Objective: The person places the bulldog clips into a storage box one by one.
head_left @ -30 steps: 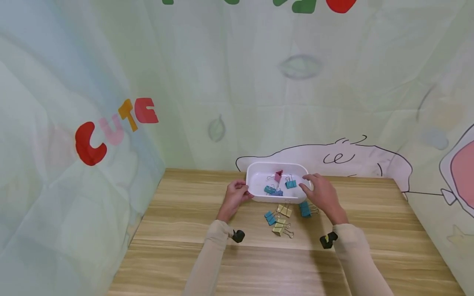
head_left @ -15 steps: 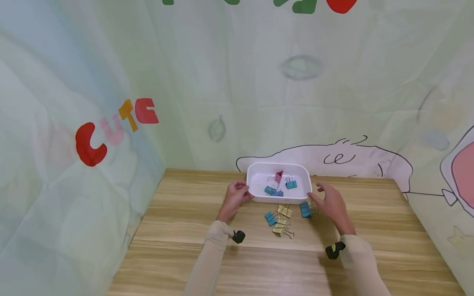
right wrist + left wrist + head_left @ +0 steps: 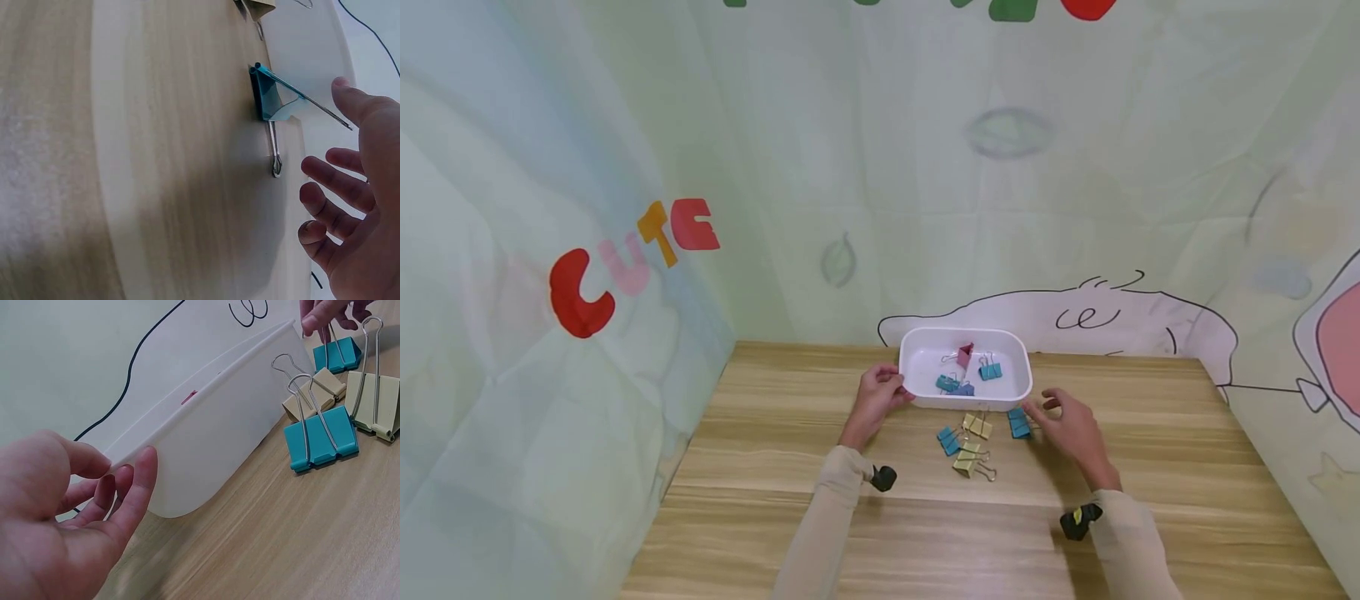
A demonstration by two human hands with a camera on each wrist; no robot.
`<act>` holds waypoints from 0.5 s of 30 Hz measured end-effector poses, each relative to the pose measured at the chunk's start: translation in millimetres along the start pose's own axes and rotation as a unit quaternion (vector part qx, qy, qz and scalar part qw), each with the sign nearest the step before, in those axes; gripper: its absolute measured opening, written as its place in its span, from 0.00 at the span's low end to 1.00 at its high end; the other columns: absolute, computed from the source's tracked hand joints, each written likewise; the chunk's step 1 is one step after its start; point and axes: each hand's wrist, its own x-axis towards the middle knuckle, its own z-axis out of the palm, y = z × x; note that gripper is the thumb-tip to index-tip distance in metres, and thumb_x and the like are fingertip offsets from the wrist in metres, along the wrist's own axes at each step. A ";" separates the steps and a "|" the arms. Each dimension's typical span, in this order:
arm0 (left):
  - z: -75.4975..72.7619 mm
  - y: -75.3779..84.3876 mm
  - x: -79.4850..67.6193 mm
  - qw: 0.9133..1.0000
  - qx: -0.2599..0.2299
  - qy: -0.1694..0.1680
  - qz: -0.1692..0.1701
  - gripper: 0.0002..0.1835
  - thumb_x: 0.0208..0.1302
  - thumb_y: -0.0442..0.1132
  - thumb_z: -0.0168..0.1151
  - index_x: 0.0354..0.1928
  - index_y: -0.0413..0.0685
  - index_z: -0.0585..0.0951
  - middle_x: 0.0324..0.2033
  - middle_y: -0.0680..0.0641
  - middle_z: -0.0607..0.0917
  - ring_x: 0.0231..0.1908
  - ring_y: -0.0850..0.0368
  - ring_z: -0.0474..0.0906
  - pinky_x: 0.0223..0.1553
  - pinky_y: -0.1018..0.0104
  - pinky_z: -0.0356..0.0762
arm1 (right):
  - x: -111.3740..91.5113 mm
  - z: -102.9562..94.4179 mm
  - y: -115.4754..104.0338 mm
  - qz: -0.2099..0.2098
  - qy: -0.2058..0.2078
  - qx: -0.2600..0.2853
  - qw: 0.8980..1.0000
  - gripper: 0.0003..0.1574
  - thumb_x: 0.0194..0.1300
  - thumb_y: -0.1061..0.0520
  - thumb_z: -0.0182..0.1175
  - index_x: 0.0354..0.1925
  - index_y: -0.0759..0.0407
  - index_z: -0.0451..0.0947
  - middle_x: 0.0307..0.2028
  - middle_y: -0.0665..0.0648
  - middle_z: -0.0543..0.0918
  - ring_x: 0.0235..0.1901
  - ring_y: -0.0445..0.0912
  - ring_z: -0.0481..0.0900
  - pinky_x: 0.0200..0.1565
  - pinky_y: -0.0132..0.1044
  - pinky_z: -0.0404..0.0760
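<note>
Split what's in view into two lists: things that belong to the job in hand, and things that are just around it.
Job, by the look of it:
white box
red clip and three bluish clips inside it
two blue clips and two yellow clips in front of it

Just around:
table
wall cloth
black wrist gadgets

The tray (image 3: 936,402) stands at the back of the desk (image 3: 745,433), before the backdrop (image 3: 910,208), left fingers (image 3: 142,478) on its left end. Inside lie four binder clips (image 3: 991,372): one behind, one right, two along the front. Before it on the desk, three loose clips (image 3: 967,462) cluster; a fourth clip (image 3: 1018,423) lies to their right, the right fingers (image 3: 337,180) at its right side.
</note>
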 end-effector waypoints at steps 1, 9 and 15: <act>0.0 -0.2 0.0 1.000 0.000 0.000 0.000 0.17 0.77 0.28 0.54 0.62 0.26 0.69 0.51 0.30 0.74 0.36 0.54 0.81 0.45 0.64 0.90 | -0.3 0.7 0.2 0.001 -0.003 -0.001 1.000 0.44 0.72 0.34 0.61 0.63 0.70 0.73 0.54 0.73 0.82 0.56 0.69 0.78 0.57 0.69 0.78; 0.4 -1.3 1.0 1.000 -0.001 0.003 0.000 0.17 0.76 0.28 0.54 0.62 0.26 0.70 0.46 0.35 0.75 0.36 0.53 0.82 0.44 0.64 0.90 | -3.6 6.3 0.9 -0.024 -0.004 -0.006 1.000 0.35 0.69 0.41 0.68 0.57 0.68 0.77 0.48 0.71 0.85 0.50 0.66 0.82 0.51 0.65 0.83; 0.3 -1.3 0.3 1.000 -0.005 -0.003 0.001 0.17 0.77 0.28 0.54 0.62 0.25 0.69 0.46 0.35 0.74 0.35 0.53 0.81 0.45 0.62 0.90 | -5.8 11.9 -1.3 -0.034 -0.004 0.004 0.999 0.29 0.66 0.47 0.73 0.52 0.68 0.79 0.44 0.68 0.86 0.44 0.61 0.85 0.48 0.60 0.86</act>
